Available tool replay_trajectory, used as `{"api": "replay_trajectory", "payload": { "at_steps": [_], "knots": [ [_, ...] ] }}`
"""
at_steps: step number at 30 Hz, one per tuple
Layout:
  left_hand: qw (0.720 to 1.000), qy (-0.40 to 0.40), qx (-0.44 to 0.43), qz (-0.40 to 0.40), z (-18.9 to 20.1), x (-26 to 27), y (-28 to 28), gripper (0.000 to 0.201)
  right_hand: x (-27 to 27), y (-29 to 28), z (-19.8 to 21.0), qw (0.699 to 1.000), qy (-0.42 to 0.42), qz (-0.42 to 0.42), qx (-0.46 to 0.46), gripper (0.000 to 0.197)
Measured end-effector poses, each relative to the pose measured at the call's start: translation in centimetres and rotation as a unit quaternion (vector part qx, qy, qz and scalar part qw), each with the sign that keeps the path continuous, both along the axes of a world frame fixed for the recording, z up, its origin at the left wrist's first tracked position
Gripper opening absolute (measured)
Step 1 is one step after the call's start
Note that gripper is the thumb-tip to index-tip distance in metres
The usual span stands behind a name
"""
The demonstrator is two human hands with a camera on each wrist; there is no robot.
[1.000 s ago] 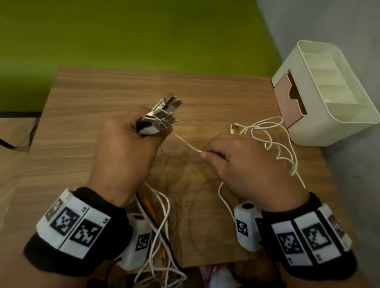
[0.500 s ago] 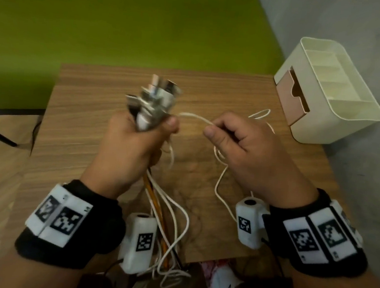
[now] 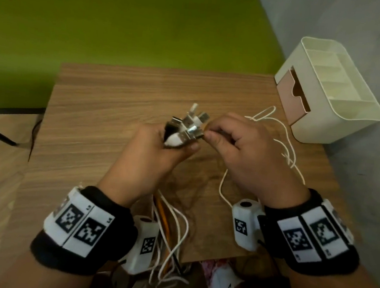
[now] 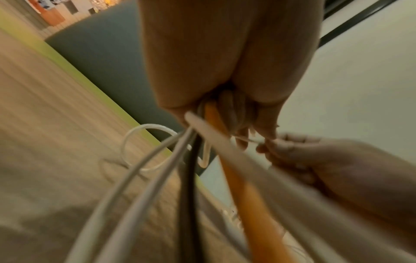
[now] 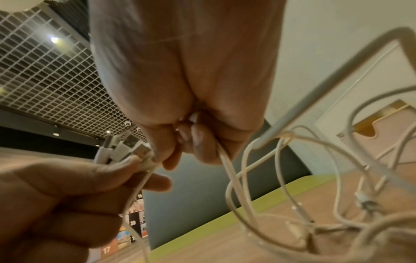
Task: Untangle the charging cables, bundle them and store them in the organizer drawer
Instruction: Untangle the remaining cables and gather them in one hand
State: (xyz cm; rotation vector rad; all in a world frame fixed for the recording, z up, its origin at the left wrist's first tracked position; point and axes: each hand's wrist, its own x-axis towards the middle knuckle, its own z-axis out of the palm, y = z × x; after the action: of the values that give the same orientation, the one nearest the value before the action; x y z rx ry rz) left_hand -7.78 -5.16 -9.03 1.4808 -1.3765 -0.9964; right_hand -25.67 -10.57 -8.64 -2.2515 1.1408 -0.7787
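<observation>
My left hand (image 3: 161,150) grips a bunch of cable ends, with several USB plugs (image 3: 189,125) sticking up out of the fist. White, black and orange cables (image 4: 227,160) hang down from it past the table's near edge. My right hand (image 3: 234,145) sits right beside the plugs, fingers curled round a thin white cable (image 5: 227,165). That cable (image 3: 284,151) trails in loose loops over the table toward the organizer (image 3: 336,123). The organizer's pink drawer (image 3: 290,95) stands slightly pulled out.
The wooden table (image 3: 119,106) ends just below my wrists. A green surface (image 3: 126,20) lies beyond its far edge and a grey wall (image 3: 374,44) stands to the right. The organizer's top compartments (image 3: 331,71) look bare.
My right hand has brought its white cable left, up against the plugs in my left hand. The left hand has dropped a little. The loose loops shifted on the table.
</observation>
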Motion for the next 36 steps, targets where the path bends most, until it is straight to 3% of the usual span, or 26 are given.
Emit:
{"api": "replay_trajectory", "payload": {
  "at_steps": [4, 10, 12, 16, 19, 22, 26, 30, 32, 36],
  "knots": [
    [1.0, 0.006, -0.014, 0.002, 0.3, 0.0, 0.1, 0.021, 0.7, 0.4, 0.6, 0.998, -0.06, 0.006, -0.004, 0.011],
    [0.964, 0.243, -0.024, 0.105, 0.1, 2.0, -0.1, 0.02, 0.3, 0.5, 0.4, 0.995, -0.023, -0.023, 0.098, 0.026],
    [0.967, 0.225, -0.006, 0.119, -0.2, 2.6, -0.4, 0.022, 0.0, 0.3, 0.1, 0.994, -0.017, -0.038, 0.097, 0.026],
    [0.988, 0.042, -0.007, 0.149, -0.9, 2.5, -0.8, 0.016, 0.0, 0.1, -0.1, 0.997, -0.019, -0.033, 0.065, 0.022],
    [0.996, 0.009, -0.028, 0.078, -0.7, 1.4, -0.6, 0.02, 0.8, 0.5, -0.4, 0.998, 0.026, 0.006, 0.053, 0.021],
    [0.998, -0.033, -0.044, 0.004, -0.3, 0.5, -0.2, 0.027, 1.4, 0.9, -0.4, 0.999, 0.008, 0.026, 0.021, 0.022],
    [0.997, 0.01, -0.058, 0.056, 0.0, 1.2, -0.2, 0.029, 1.3, 0.8, 0.0, 0.998, -0.015, 0.044, 0.037, 0.018],
    [0.981, 0.126, -0.056, 0.135, 0.1, 2.7, -0.2, 0.018, -0.2, -0.2, -0.1, 0.994, 0.051, 0.007, 0.092, 0.023],
    [0.975, 0.17, -0.033, 0.138, -0.2, 3.4, -0.4, 0.017, -0.7, -0.6, -0.2, 0.994, 0.047, -0.011, 0.098, 0.023],
    [0.981, 0.157, 0.044, 0.108, -0.9, 3.4, -0.8, 0.013, -0.5, -0.4, 0.2, 0.996, -0.03, -0.023, 0.08, 0.021]
  ]
}}
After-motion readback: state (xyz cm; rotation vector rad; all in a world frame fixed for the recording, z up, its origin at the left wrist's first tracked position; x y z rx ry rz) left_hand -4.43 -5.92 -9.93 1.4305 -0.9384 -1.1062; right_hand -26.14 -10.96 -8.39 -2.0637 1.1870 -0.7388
